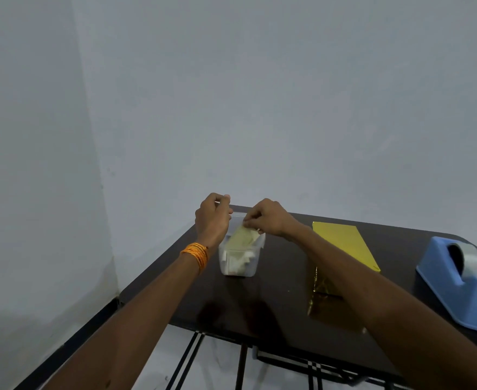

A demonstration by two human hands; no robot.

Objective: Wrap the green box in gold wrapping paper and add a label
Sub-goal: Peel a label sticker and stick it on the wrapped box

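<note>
Near the worktop's (262,302) far left corner, my right grip (265,219) pinches a label (241,238) over the tub (238,264); left grip (213,218) clutches its lid (238,214).

gold wrapped box (344,246), blue tape dispenser (462,288), dark table (231,305)

Dark table (231,301), clear plastic tub (238,264), gold-wrapped box (344,246), blue tape dispenser (462,288) on top

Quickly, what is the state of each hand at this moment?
Left hand: fingers curled, seemingly holding the clear lid of the container.
Right hand: pinches the yellow sheet over the container.
</note>
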